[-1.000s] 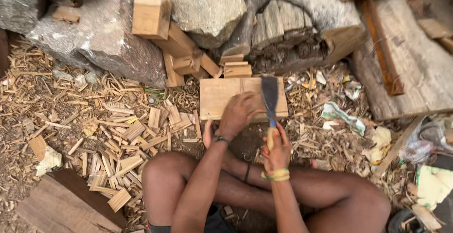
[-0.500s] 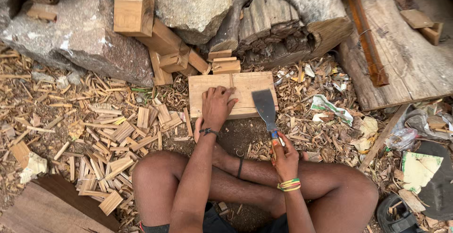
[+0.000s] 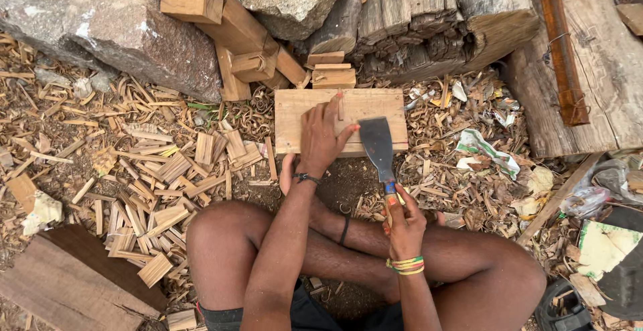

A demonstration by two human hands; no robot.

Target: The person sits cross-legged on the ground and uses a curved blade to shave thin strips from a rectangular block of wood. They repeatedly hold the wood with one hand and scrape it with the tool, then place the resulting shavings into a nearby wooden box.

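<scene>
I sit cross-legged on the ground facing a flat rectangular wooden board (image 3: 295, 113). My left hand (image 3: 321, 137) lies palm-down on the board, fingers spread, holding a thin wood sliver upright against it. My right hand (image 3: 404, 223) grips the handle of a wide flat chisel (image 3: 378, 147), whose steel blade points away from me and rests over the board's near right edge. Coloured bangles ring my right wrist, and a dark band circles the left.
Wood chips and split slats (image 3: 167, 177) litter the ground to the left. Wooden blocks (image 3: 254, 63), rocks (image 3: 127, 29) and a log (image 3: 429, 23) crowd behind the board. A thick plank (image 3: 589, 70) lies at right, a dark board (image 3: 74, 284) at lower left, plastic scraps (image 3: 603, 197) at right.
The chisel swung from above the board down to my right, then back onto the board's right edge. My left hand stayed pressed on the board and now steadies a sliver.
</scene>
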